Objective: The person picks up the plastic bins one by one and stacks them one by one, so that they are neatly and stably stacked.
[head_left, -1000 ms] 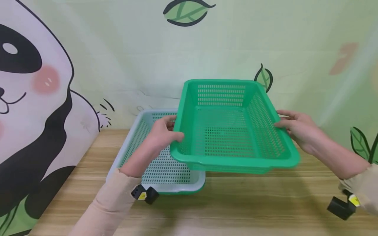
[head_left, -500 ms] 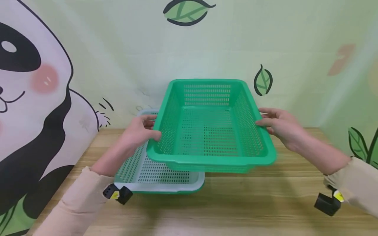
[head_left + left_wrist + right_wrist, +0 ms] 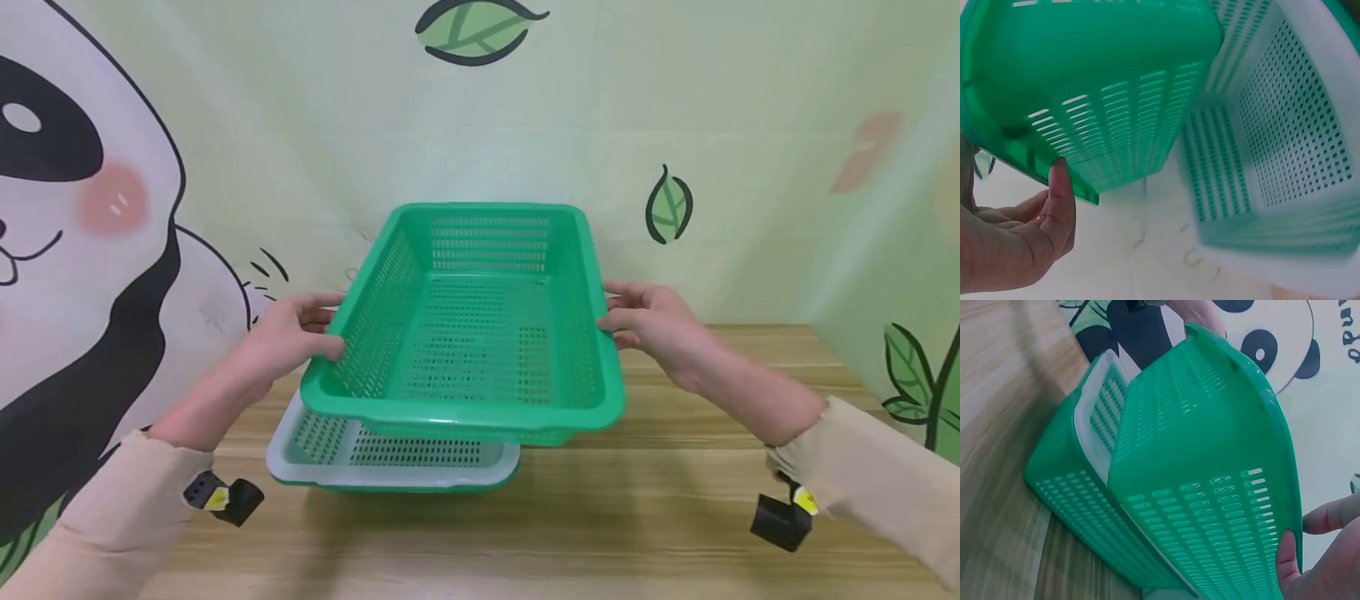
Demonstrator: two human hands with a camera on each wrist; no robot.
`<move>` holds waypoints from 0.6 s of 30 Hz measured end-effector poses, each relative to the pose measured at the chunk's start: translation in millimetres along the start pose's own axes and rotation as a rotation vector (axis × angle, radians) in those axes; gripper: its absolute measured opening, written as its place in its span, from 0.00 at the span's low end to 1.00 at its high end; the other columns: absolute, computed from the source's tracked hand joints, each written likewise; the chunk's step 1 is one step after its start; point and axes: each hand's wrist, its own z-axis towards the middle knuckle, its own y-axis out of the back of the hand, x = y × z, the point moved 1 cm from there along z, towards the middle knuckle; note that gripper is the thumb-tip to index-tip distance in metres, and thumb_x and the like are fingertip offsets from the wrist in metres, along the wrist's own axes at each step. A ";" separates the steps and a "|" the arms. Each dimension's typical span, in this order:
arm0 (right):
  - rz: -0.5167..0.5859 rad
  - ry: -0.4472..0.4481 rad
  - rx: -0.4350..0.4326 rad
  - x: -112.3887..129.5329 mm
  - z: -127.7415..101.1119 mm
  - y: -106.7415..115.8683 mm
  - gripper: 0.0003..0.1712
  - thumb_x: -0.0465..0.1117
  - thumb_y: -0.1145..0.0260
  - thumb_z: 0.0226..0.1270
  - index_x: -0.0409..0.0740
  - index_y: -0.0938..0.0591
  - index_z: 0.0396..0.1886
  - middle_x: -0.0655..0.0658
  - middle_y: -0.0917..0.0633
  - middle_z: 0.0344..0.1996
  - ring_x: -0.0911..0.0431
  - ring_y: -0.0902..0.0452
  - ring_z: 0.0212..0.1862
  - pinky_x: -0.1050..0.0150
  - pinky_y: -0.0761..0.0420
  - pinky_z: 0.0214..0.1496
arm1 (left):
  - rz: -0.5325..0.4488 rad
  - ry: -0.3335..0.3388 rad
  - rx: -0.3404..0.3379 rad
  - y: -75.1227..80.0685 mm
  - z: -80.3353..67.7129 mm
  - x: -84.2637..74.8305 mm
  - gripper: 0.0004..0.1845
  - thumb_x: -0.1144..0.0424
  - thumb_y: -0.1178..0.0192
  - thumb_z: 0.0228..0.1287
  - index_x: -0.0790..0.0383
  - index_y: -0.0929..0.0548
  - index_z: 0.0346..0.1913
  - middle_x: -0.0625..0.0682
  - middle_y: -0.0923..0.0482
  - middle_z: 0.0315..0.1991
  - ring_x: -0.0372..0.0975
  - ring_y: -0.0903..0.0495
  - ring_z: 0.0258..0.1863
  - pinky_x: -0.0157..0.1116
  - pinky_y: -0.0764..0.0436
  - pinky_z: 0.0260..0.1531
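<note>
Both hands hold a green slotted basket in the air, tilted toward me. My left hand grips its left rim, thumb inside and fingers outside. My right hand grips the right rim the same way. Beneath it, on the wooden table, a white perforated basket sits nested in another green basket. The held basket hangs above the white one and hides most of it. In the left wrist view my thumb presses the green rim, with the white basket beyond it.
A wall with a panda and leaf pattern stands right behind the baskets and along the left. Bare wood runs along the table's front and right side. Small black cameras hang from both wrists.
Both hands have carried the green basket leftward, from the right of the white basket to above it. The white basket has stayed in place.
</note>
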 end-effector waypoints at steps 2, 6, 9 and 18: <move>0.011 0.004 0.004 0.8 0.4 -6.7 0.35 0.32 0.47 0.63 0.34 0.47 0.68 0.35 0.33 0.56 0.57 0.30 0.44 0.71 0.25 0.43 | 0.020 -0.008 -0.007 7.2 -2.3 4.3 0.38 0.71 0.46 0.49 0.69 0.44 0.67 0.66 0.34 0.57 0.53 0.32 0.54 0.47 0.29 0.51; 0.023 0.015 0.004 2.5 1.2 -17.4 0.34 0.32 0.47 0.63 0.34 0.46 0.68 0.36 0.32 0.54 0.56 0.30 0.44 0.70 0.25 0.43 | 0.043 -0.030 -0.002 20.4 -4.3 12.2 0.37 0.71 0.45 0.49 0.69 0.43 0.66 0.66 0.35 0.58 0.54 0.33 0.55 0.46 0.30 0.51; 0.036 0.017 0.004 3.8 3.3 -25.0 0.34 0.32 0.46 0.62 0.34 0.44 0.68 0.37 0.31 0.52 0.55 0.30 0.44 0.69 0.25 0.43 | 0.037 -0.035 0.018 29.6 -4.9 21.2 0.37 0.72 0.45 0.50 0.68 0.43 0.67 0.65 0.37 0.60 0.54 0.35 0.56 0.40 0.29 0.49; 0.079 0.050 0.009 2.8 15.1 -47.1 0.33 0.31 0.43 0.60 0.35 0.40 0.66 0.40 0.31 0.48 0.53 0.30 0.42 0.65 0.23 0.43 | 0.015 -0.002 0.016 46.9 -9.7 48.5 0.38 0.72 0.47 0.52 0.64 0.46 0.69 0.63 0.38 0.60 0.45 0.33 0.53 0.27 0.28 0.41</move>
